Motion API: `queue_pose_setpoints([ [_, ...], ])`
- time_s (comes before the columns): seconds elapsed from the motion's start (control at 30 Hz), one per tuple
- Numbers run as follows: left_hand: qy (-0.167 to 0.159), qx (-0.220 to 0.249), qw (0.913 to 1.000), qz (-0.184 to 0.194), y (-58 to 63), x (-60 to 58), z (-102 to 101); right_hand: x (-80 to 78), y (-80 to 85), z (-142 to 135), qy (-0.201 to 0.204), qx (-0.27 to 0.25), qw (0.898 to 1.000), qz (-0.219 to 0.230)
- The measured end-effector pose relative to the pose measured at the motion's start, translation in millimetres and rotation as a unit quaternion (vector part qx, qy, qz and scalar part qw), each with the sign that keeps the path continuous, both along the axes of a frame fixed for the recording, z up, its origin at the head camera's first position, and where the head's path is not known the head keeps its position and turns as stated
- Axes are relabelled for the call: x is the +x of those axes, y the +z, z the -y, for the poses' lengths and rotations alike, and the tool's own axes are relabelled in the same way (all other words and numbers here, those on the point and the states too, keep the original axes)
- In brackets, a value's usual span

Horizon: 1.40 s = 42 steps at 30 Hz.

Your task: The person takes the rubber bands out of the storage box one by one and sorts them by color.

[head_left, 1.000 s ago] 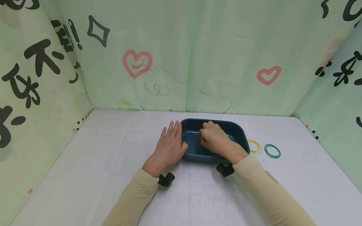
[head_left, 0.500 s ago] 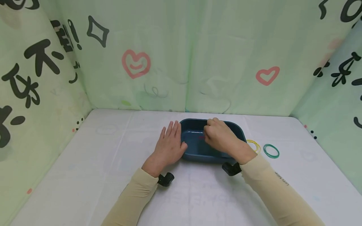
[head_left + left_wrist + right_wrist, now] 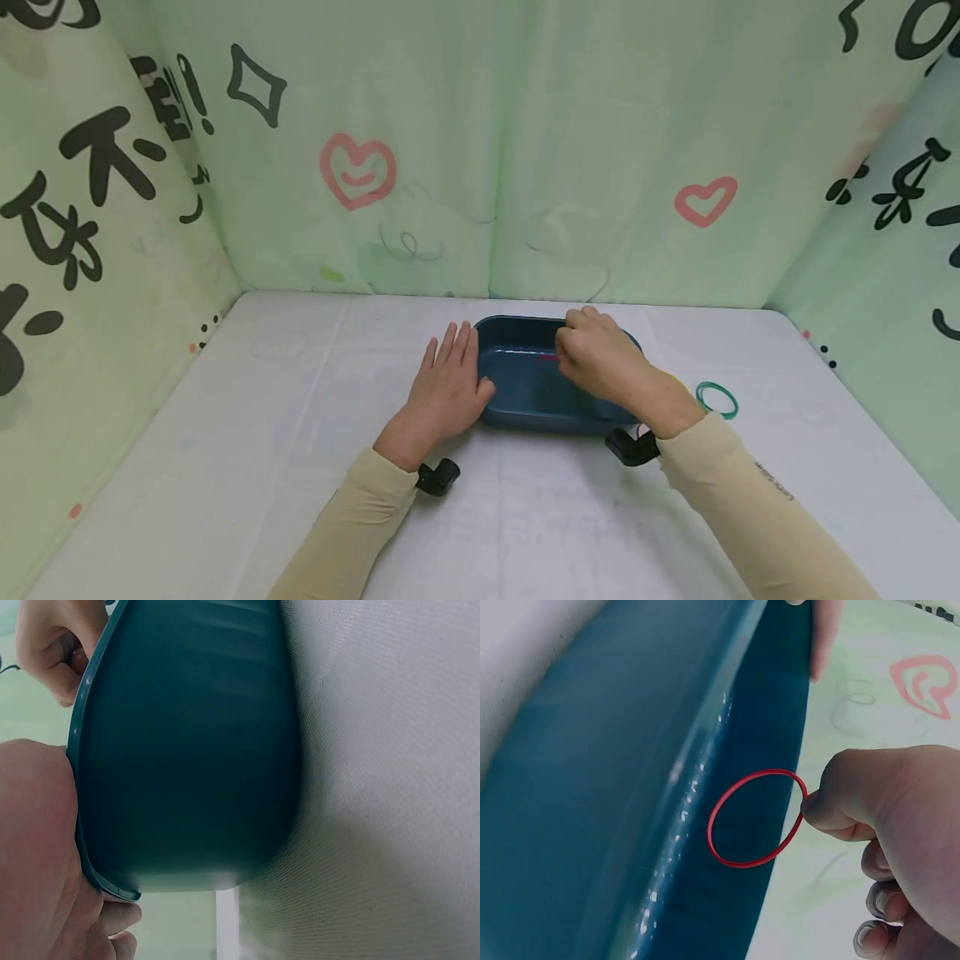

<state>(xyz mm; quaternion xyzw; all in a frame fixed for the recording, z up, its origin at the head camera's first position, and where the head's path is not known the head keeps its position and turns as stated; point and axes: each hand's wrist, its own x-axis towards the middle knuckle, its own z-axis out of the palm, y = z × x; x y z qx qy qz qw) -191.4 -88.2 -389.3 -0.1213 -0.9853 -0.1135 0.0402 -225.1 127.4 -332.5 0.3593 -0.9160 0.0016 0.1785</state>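
A dark blue rectangular basin (image 3: 558,412) stands on the white table. My left hand (image 3: 446,387) rests with straight fingers along the basin's left rim, its thumb by the near left corner. My right hand (image 3: 606,360) is above the basin's right half and far rim. Between thumb and index finger it pinches a thin red ring (image 3: 742,865). The ring hangs over the basin in the right wrist view, apart from its floor as far as I can tell. Only a sliver of the red ring (image 3: 548,357) shows in the head view.
Thin green rings (image 3: 716,385) lie on the table right of the basin. A yellow ring (image 3: 677,379) beside them is mostly hidden by my right wrist. White table (image 3: 300,467) surrounds the basin, and a pale green printed curtain (image 3: 450,100) hangs behind and at both sides.
My right hand has risen and moved to the right with the red ring, covering most of the yellow ring. My left hand stays at the basin's left rim.
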Motion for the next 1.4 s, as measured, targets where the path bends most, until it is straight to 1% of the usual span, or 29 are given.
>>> queue_pose_setpoints([
  [0.17,-0.003,0.0,1.0,-0.004,-0.2,0.3,0,3.2,4.6,-6,-0.008,0.003,1.0,0.002],
  [0.4,0.001,-0.002,1.0,-0.001,-1.0,0.1,0,7.5,9.2,-17,-0.011,-0.008,1.0,0.001],
  [0.6,0.001,-0.002,1.0,0.0,-0.9,0.4,-1,11.2,13.9,-33,-0.017,-0.016,1.0,-0.013],
  [0.83,0.0,0.0,1.0,-0.007,-1.4,0.3,0,15.1,21.7,-54,-0.03,-0.025,0.999,-0.01],
  [1.1,-0.001,0.002,1.0,-0.009,-1.7,0.6,0,20.2,28.2,-77,-0.022,-0.044,0.998,-0.047],
  [1.2,-0.001,0.0,1.0,-0.009,-1.3,0.9,0,23.0,29.2,-86,-0.024,-0.048,0.997,-0.051],
  [1.4,-0.002,0.002,1.0,-0.005,-0.5,1.0,0,30.7,29.6,-98,-0.057,-0.035,0.997,-0.044],
])
